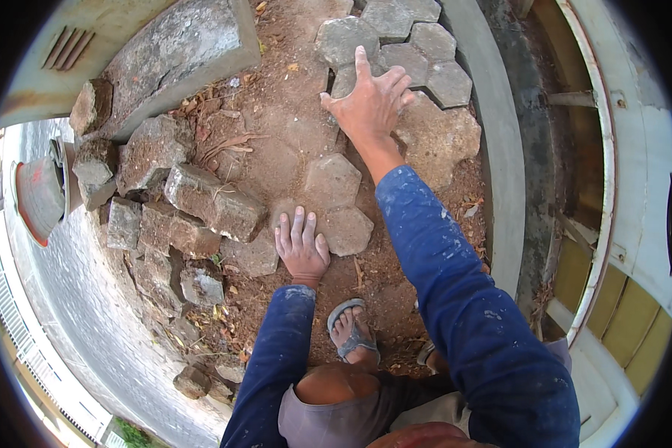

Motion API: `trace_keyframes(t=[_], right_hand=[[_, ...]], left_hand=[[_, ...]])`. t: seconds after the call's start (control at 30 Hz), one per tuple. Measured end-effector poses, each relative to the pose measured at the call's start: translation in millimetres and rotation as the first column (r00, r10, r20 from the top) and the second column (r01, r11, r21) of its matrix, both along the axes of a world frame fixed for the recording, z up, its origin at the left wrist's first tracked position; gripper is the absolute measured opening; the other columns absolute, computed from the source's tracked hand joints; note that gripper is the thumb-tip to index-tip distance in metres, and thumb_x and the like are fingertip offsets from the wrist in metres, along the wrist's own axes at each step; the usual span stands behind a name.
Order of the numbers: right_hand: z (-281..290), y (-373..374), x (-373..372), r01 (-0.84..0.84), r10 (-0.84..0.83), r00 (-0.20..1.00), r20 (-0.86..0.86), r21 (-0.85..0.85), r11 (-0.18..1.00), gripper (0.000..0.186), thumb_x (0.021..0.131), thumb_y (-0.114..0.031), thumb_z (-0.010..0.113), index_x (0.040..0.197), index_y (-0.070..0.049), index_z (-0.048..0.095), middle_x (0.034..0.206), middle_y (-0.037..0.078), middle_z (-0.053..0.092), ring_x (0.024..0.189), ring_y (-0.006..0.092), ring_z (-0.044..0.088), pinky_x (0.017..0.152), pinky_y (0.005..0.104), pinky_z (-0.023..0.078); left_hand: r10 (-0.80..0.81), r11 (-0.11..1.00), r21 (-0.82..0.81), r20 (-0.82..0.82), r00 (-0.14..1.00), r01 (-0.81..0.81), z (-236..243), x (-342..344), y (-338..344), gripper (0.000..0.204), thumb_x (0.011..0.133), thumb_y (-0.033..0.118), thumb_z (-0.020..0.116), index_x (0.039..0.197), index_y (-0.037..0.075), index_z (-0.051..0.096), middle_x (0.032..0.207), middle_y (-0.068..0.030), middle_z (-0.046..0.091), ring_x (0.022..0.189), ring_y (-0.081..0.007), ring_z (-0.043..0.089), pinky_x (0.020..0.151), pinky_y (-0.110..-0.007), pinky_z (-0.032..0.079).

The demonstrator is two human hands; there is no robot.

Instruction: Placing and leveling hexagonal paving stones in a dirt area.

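Note:
My left hand [302,250] rests palm down, fingers spread, on the dirt and worn hexagonal pavers [345,230] in the middle. My right hand [369,101] reaches up with thumb and index finger apart and the other fingers curved, over or touching grey hexagonal pavers [439,82] at the top; it grips nothing that I can see. A larger, tan paver slab [444,142] lies beside it on the right. Both forearms are in dusty blue sleeves.
Loose broken blocks [213,198] are heaped at the left, beside a concrete slab [179,52], a bucket [37,201] and a road [89,313]. A concrete edge [508,216] and metal-framed wall [586,224] run along the right. My sandalled feet [351,332] are below.

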State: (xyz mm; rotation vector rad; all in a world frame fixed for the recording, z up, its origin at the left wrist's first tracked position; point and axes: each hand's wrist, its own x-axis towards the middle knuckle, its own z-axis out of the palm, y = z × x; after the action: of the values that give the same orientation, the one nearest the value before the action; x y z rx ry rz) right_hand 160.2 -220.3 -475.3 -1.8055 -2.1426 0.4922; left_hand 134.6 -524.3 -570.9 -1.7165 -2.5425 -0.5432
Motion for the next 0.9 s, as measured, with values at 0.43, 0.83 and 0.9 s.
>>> trace_keyframes(t=[0.43, 0.83, 0.9], right_hand=[[-26.3, 8.2, 15.4, -0.160, 0.155, 0.987, 0.045, 0.162, 0.974, 0.114, 0.062, -0.061, 0.090, 0.158, -0.030, 0.037, 0.141, 0.035, 0.036, 0.130, 0.0502, 0.039, 0.106, 0.0655, 0.032], [-14.4, 6.8, -2.8, -0.074, 0.060, 0.992, 0.109, 0.129, 0.989, 0.099, 0.064, -0.054, 0.090, 0.150, -0.027, 0.051, 0.131, 0.030, 0.045, 0.125, 0.0446, 0.044, 0.104, 0.0581, 0.037], [-10.3, 7.2, -1.7, -0.092, 0.078, 0.988, 0.130, 0.105, 0.990, 0.099, 0.065, -0.054, 0.090, 0.151, -0.026, 0.050, 0.132, 0.030, 0.045, 0.126, 0.0451, 0.043, 0.104, 0.0586, 0.038]], left_hand=[[0.007, 1.000, 0.010, 0.023, 1.000, -0.007, 2.1, 2.5, 5.5, 0.045, 0.101, 0.035, 0.042, 0.138, 0.015, 0.059, 0.154, -0.0084, 0.048, 0.147, -0.0366, 0.034, 0.120, -0.054, 0.021], [0.003, 1.000, 0.022, 0.011, 1.000, -0.003, 4.1, -0.8, 0.2, 0.045, 0.102, 0.036, 0.042, 0.138, 0.016, 0.060, 0.153, -0.0063, 0.048, 0.146, -0.0355, 0.035, 0.119, -0.053, 0.024], [0.007, 1.000, 0.002, 0.016, 1.000, -0.007, 2.7, -0.6, 1.6, 0.044, 0.102, 0.036, 0.042, 0.138, 0.016, 0.060, 0.153, -0.0064, 0.049, 0.147, -0.0357, 0.034, 0.119, -0.053, 0.024]])
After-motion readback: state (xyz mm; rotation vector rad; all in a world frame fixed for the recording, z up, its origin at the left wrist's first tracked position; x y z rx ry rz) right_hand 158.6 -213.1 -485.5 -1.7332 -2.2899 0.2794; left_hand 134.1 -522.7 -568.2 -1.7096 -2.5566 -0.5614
